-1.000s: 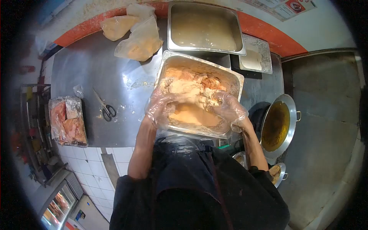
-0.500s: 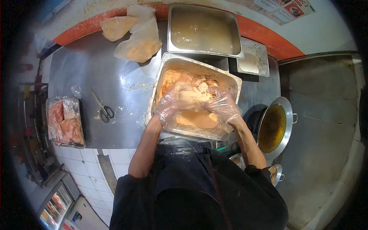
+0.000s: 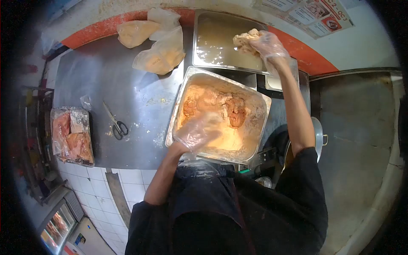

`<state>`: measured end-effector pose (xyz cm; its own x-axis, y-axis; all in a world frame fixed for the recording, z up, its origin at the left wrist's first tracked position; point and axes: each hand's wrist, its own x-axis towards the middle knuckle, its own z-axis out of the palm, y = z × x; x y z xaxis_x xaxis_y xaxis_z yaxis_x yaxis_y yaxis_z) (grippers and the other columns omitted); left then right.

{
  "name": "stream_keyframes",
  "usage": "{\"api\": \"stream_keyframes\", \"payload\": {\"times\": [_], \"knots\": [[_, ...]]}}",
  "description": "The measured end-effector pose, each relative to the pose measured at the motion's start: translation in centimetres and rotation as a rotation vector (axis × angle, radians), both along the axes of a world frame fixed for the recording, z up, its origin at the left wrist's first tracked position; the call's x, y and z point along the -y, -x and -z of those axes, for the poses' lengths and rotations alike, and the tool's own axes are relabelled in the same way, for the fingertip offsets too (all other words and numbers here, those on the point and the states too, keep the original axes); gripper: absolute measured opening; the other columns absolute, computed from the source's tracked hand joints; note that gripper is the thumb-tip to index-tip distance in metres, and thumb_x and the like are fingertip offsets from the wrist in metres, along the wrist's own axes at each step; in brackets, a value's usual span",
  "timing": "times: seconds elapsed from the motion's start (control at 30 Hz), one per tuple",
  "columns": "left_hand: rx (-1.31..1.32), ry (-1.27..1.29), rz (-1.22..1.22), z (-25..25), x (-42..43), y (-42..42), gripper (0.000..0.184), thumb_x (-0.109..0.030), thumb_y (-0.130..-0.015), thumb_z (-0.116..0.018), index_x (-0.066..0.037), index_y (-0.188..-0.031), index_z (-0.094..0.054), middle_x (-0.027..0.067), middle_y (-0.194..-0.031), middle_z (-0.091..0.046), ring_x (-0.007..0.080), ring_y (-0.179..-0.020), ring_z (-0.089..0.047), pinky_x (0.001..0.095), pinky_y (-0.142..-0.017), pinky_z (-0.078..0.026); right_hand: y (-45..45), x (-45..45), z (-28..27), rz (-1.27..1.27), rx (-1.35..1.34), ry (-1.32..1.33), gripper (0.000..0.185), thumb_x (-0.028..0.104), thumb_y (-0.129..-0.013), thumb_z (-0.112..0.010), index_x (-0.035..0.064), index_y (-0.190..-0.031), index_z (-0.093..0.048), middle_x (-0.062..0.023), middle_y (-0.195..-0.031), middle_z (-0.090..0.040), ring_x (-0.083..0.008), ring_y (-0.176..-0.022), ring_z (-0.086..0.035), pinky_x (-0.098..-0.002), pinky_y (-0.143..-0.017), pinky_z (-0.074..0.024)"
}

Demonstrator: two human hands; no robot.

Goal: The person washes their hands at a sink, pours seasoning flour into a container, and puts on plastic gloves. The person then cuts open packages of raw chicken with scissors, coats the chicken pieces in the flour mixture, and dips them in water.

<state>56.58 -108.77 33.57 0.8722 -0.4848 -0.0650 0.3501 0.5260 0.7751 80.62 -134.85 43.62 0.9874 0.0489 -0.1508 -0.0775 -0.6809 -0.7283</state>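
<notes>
Both hands wear clear plastic gloves. My right hand point(image 3: 270, 46) is closed around a flour-coated piece of meat point(image 3: 247, 40), holding it over the right side of a steel pan of cloudy liquid point(image 3: 214, 40). My left hand point(image 3: 198, 133), slightly blurred, lies open with fingers stretched out over the near left part of a flour tray point(image 3: 264, 111). Inside that tray are loose flour point(image 3: 227, 141) and several pieces of meat; one reddish-brown piece point(image 3: 236, 112) shows clearly right of the middle.
Scissors point(image 3: 115, 122) lie on the steel table point(image 3: 131, 148). To the left is a tray of raw meat point(image 3: 78, 142). Plastic bags of powder point(image 3: 159, 57) sit at the back. A pan point(image 3: 319, 136) at the right is partly behind my right arm. Posters point(image 3: 316, 17) hang on the wall.
My right hand has lifted a coated piece of meat out of the flour tray and carried it up to the liquid pan. My left hand has stayed over the flour, its fingers now spread.
</notes>
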Motion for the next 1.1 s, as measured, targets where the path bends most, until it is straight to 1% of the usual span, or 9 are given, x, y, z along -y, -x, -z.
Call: {"api": "stream_keyframes", "payload": {"times": [0.17, 0.2, 0.4, 0.63, 0.77, 0.83, 0.9, 1.0, 1.1], "knots": [[0.277, -0.642, 0.024, 0.1, -0.3, 1.1, 0.057, 0.006, -0.080, -0.075, -0.006, -0.131, -0.053, 0.0075, -0.117, -0.063, 0.0125, -0.104, -0.061, 0.0246, -0.086, -0.055, -3.9, -3.3, 5.6, -0.066, 0.142, 0.496, 0.045, 0.046, -0.085, -0.062, 0.0041, -0.101, -0.069, -0.0141, -0.100, -0.071, -0.0296, -0.093, -0.068, -0.0410, -0.080, -0.0517], [0.313, -0.771, 0.044, 1.0, -0.4, 1.3, 0.055, -0.002, -0.080, -0.077, -0.005, -0.130, -0.053, 0.0085, -0.115, -0.064, 0.0123, -0.102, -0.061, 0.0239, -0.085, -0.054, -4.2, -4.1, 5.9, -0.090, 0.006, 0.513, 0.045, 0.045, -0.087, -0.058, 0.0067, -0.107, -0.068, -0.0174, -0.113, -0.068, -0.0383, -0.104, -0.064, -0.0451, -0.091, -0.0494], [0.538, -1.083, 0.402, -0.4, -0.9, 0.5, 0.075, -0.058, -0.086, -0.063, -0.003, -0.134, -0.051, 0.0170, -0.117, -0.065, 0.0296, -0.111, -0.062, 0.0378, -0.100, -0.047, -5.4, -2.1, 12.1, -0.421, 0.106, 0.714, 0.039, 0.033, -0.088, -0.059, 0.0055, -0.115, -0.065, -0.0211, -0.114, -0.066, -0.0379, -0.103, -0.064, -0.0429, -0.090, -0.0507], [0.653, -0.988, 0.387, -1.3, -1.0, 1.2, 0.060, -0.046, -0.082, -0.069, -0.001, -0.121, -0.058, 0.0231, -0.118, -0.061, 0.0382, -0.112, -0.059, 0.0435, -0.094, -0.049, -5.2, -1.7, 1.3, -0.295, -0.115, 0.309, 0.052, 0.031, -0.075, -0.077, -0.0003, -0.114, -0.064, -0.0187, -0.101, -0.069, -0.0237, -0.093, -0.066, -0.0343, -0.079, -0.0533], [0.675, -1.074, 0.752, -2.0, -0.4, 0.2, 0.072, -0.058, -0.083, -0.064, -0.005, -0.132, -0.053, 0.0174, -0.127, -0.059, 0.0368, -0.116, -0.058, 0.0429, -0.099, -0.048, -2.9, -3.0, -6.4, -0.246, 0.073, 0.444, 0.043, 0.019, -0.078, -0.076, -0.0019, -0.114, -0.064, -0.0113, -0.092, -0.067, -0.0168, -0.086, -0.063, -0.0276, -0.074, -0.0534], [0.659, -1.078, 0.798, -2.2, -0.6, 0.5, 0.071, -0.057, -0.082, -0.065, -0.006, -0.130, -0.054, 0.0174, -0.124, -0.059, 0.0375, -0.112, -0.059, 0.0441, -0.095, -0.050, -3.9, -1.5, -7.1, -0.209, 0.111, 0.180, 0.036, 0.013, -0.082, -0.074, -0.0012, -0.113, -0.064, -0.0063, -0.091, -0.063, -0.0135, -0.082, -0.061, -0.0255, -0.068, -0.0517], [0.726, -1.024, 0.590, -2.7, -0.8, 1.0, 0.043, -0.029, -0.077, -0.070, -0.003, -0.110, -0.061, 0.0191, -0.103, -0.064, 0.0377, -0.100, -0.063, 0.0457, -0.084, -0.051, -4.2, -0.4, -6.8, -0.209, 0.197, 0.169, 0.034, 0.015, -0.082, -0.074, -0.0009, -0.110, -0.064, -0.0064, -0.090, -0.063, -0.0130, -0.080, -0.059, -0.0271, -0.065, -0.0499], [0.708, -1.086, 0.662, -3.5, -0.7, 0.8, 0.037, -0.021, -0.077, -0.066, -0.003, -0.109, -0.061, 0.0194, -0.102, -0.064, 0.0377, -0.100, -0.063, 0.0458, -0.085, -0.051, -4.6, 0.1, -5.1, -0.206, 0.368, 0.147, 0.030, 0.020, -0.082, -0.073, -0.0002, -0.102, -0.064, -0.0067, -0.088, -0.063, -0.0122, -0.076, -0.055, -0.0303, -0.060, -0.0464], [0.773, -1.125, 0.706, -1.4, 0.0, 1.1, 0.033, -0.014, -0.078, -0.062, -0.003, -0.108, -0.062, 0.0198, -0.103, -0.064, 0.0368, -0.101, -0.063, 0.0462, -0.085, -0.051, -4.1, 0.0, -2.6, -0.182, 0.375, 0.782, 0.025, 0.021, -0.082, -0.070, 0.0002, -0.095, -0.063, -0.0105, -0.086, -0.063, -0.0149, -0.076, -0.055, -0.0346, -0.061, -0.0465]]}}
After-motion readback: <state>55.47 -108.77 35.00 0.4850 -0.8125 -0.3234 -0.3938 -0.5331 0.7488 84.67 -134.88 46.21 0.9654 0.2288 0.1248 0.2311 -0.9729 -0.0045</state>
